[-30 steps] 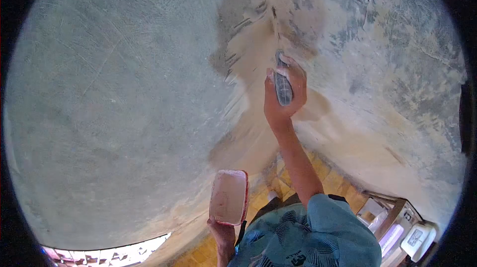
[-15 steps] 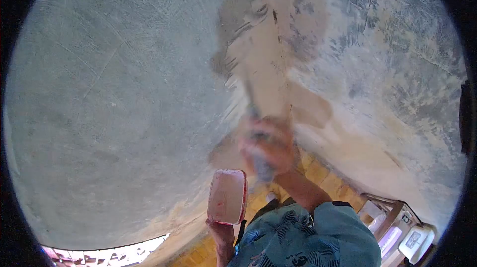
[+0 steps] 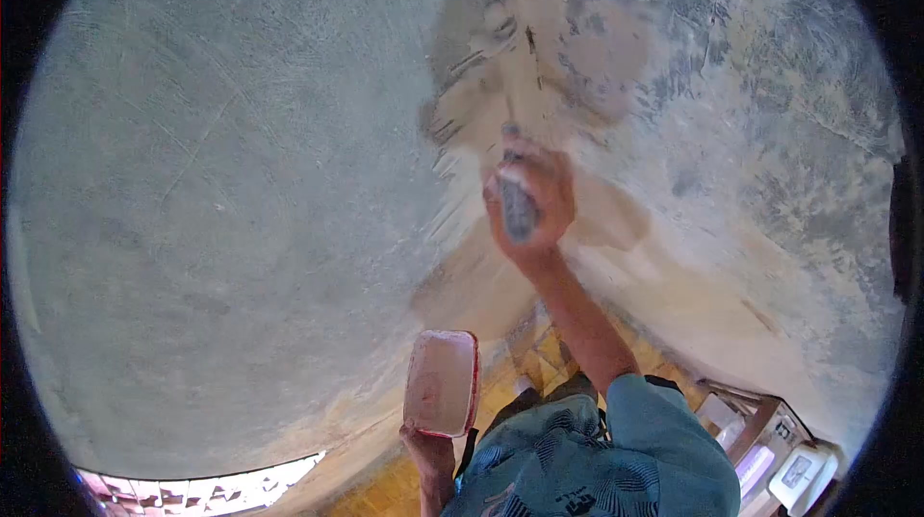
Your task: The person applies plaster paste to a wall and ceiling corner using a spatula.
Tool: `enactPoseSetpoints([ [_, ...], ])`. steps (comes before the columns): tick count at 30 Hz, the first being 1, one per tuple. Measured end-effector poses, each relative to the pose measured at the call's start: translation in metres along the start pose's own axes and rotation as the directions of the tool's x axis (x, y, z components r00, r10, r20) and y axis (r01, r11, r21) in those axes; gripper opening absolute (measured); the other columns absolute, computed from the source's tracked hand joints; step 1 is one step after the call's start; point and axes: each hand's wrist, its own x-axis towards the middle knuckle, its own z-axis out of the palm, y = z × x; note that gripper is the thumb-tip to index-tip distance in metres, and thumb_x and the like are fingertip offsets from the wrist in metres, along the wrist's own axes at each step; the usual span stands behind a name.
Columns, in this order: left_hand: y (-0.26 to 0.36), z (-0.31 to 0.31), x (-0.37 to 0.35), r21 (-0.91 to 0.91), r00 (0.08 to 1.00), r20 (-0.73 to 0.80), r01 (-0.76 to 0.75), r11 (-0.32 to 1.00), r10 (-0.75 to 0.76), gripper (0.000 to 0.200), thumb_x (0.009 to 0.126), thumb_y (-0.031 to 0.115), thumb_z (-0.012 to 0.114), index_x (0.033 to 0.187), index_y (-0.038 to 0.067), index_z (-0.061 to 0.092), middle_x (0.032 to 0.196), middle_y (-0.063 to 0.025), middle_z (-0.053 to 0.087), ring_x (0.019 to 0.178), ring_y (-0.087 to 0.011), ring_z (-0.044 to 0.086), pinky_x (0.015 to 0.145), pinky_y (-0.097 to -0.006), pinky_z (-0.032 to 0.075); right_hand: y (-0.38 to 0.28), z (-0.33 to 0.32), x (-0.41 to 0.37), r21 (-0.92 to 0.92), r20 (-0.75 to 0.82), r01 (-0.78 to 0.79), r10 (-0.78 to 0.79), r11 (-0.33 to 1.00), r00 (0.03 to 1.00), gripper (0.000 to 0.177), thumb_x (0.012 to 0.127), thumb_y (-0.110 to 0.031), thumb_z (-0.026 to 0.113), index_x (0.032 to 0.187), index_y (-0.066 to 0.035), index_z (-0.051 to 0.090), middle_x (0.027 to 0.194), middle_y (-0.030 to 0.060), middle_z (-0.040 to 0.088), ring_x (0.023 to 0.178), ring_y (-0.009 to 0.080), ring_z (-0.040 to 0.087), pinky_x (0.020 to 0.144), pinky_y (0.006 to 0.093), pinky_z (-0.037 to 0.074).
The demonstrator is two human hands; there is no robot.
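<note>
Against the wall (image 3: pixel 241 228), right hand (image 3: pixel 531 192) clenches a tool handle (image 3: pixel 518 211); left hand (image 3: pixel 429 452) grips a tub (image 3: pixel 443 382) below, apart

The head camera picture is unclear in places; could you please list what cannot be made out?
- Head view: the tool is motion-blurred and mostly wrapped by the right hand.
- Head view: the left hand has its fingers hidden behind the tub and its wrist cut by the bottom edge.
- Head view: the boxes at lower right are too small and clipped by the lens rim.
</note>
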Motion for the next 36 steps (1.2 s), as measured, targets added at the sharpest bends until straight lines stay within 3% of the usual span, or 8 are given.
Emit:
enactPoseSetpoints([
  [2, 0.003, 0.005, -0.001, 0.299, 0.993, 0.055, -0.114, 0.947, 0.102, 0.065, 0.081, 0.043, 0.055, 0.129, 0.000, 0.046, 0.125, -0.0112, 0.054, 0.114, -0.0265, 0.052, 0.095, -0.0418, 0.043, -0.019, -0.001, -0.010, 0.047, 0.078, 0.000, -0.003, 0.999, 0.997, 0.026, 0.066, -0.004, 0.075, 0.088, -0.012, 0.063, 0.103, 0.0126, 0.066, 0.084, 0.0260, 0.062, 0.074, 0.0357, 0.047],
  [4, 0.004, 0.006, -0.002, 0.317, 0.992, 0.065, -0.126, 0.940, 0.111, 0.065, 0.081, 0.044, 0.055, 0.129, 0.000, 0.046, 0.125, -0.0110, 0.054, 0.114, -0.0265, 0.052, 0.095, -0.0419, 0.043, -0.042, -0.003, -0.017, 0.114, 0.158, 0.027, -0.045, 0.993, 0.986, 0.029, 0.065, -0.006, 0.076, 0.090, -0.015, 0.066, 0.104, 0.0101, 0.067, 0.084, 0.0242, 0.063, 0.074, 0.0351, 0.048],
  [6, 0.003, 0.006, -0.001, 0.055, 0.999, 0.025, -0.031, 0.998, 0.030, 0.066, 0.081, 0.045, 0.055, 0.129, 0.001, 0.046, 0.124, -0.0105, 0.054, 0.115, -0.0262, 0.051, 0.096, -0.0417, 0.042, -0.063, -0.009, -0.022, 0.190, 0.202, 0.041, -0.080, 0.981, 0.976, 0.028, 0.068, -0.009, 0.074, 0.093, -0.017, 0.066, 0.106, 0.0094, 0.067, 0.084, 0.0238, 0.063, 0.073, 0.0355, 0.049],
  [12, -0.004, 0.005, 0.003, -0.064, 1.000, -0.004, 0.008, 0.998, -0.009, 0.064, 0.081, 0.045, 0.056, 0.128, 0.003, 0.047, 0.126, -0.0094, 0.053, 0.117, -0.0259, 0.049, 0.098, -0.0420, 0.040, -0.055, -0.034, -0.021, 0.183, 0.158, 0.020, -0.049, 0.983, 0.986, 0.035, 0.067, -0.012, 0.075, 0.100, -0.015, 0.066, 0.100, 0.0131, 0.067, 0.084, 0.0247, 0.064, 0.071, 0.0360, 0.050],
  [15, -0.009, -0.001, 0.004, 0.144, 0.997, 0.029, -0.072, 0.987, 0.068, 0.062, 0.081, 0.044, 0.055, 0.128, 0.004, 0.047, 0.126, -0.0095, 0.053, 0.117, -0.0259, 0.049, 0.097, -0.0421, 0.040, -0.017, -0.035, -0.013, 0.026, -0.011, -0.065, 0.065, 0.998, 0.998, 0.028, 0.069, -0.005, 0.073, 0.094, -0.009, 0.061, 0.097, 0.0148, 0.066, 0.087, 0.0285, 0.063, 0.074, 0.0378, 0.049],
  [24, -0.012, 0.002, 0.001, 0.016, 1.000, 0.017, 0.007, 1.000, -0.008, 0.056, 0.085, 0.039, 0.053, 0.128, 0.004, 0.047, 0.123, -0.0091, 0.055, 0.115, -0.0254, 0.051, 0.096, -0.0420, 0.041, 0.042, -0.020, -0.023, -0.001, -0.107, -0.052, 0.052, 0.999, 0.993, 0.028, 0.069, 0.003, 0.072, 0.093, -0.007, 0.061, 0.096, 0.0155, 0.066, 0.087, 0.0306, 0.062, 0.075, 0.0379, 0.048],
  [33, -0.008, 0.013, -0.006, -0.060, 0.999, -0.037, -0.036, 0.998, 0.034, 0.054, 0.086, 0.040, 0.051, 0.128, 0.005, 0.048, 0.125, -0.0075, 0.054, 0.116, -0.0246, 0.051, 0.097, -0.0413, 0.041, -0.026, -0.030, -0.055, 0.168, 0.112, -0.105, 0.087, 0.980, 0.990, 0.027, 0.067, -0.004, 0.075, 0.091, -0.011, 0.067, 0.099, 0.0123, 0.067, 0.084, 0.0273, 0.063, 0.072, 0.0359, 0.049],
  [36, -0.010, 0.007, -0.003, 0.161, 0.993, 0.040, -0.114, 0.980, 0.109, 0.057, 0.086, 0.042, 0.050, 0.129, 0.005, 0.046, 0.127, -0.0077, 0.053, 0.118, -0.0248, 0.049, 0.099, -0.0418, 0.039, -0.048, -0.036, -0.054, 0.275, 0.135, -0.086, 0.050, 0.957, 0.990, 0.027, 0.068, -0.004, 0.074, 0.093, -0.012, 0.069, 0.101, 0.0115, 0.068, 0.085, 0.0256, 0.063, 0.072, 0.0362, 0.049],
])
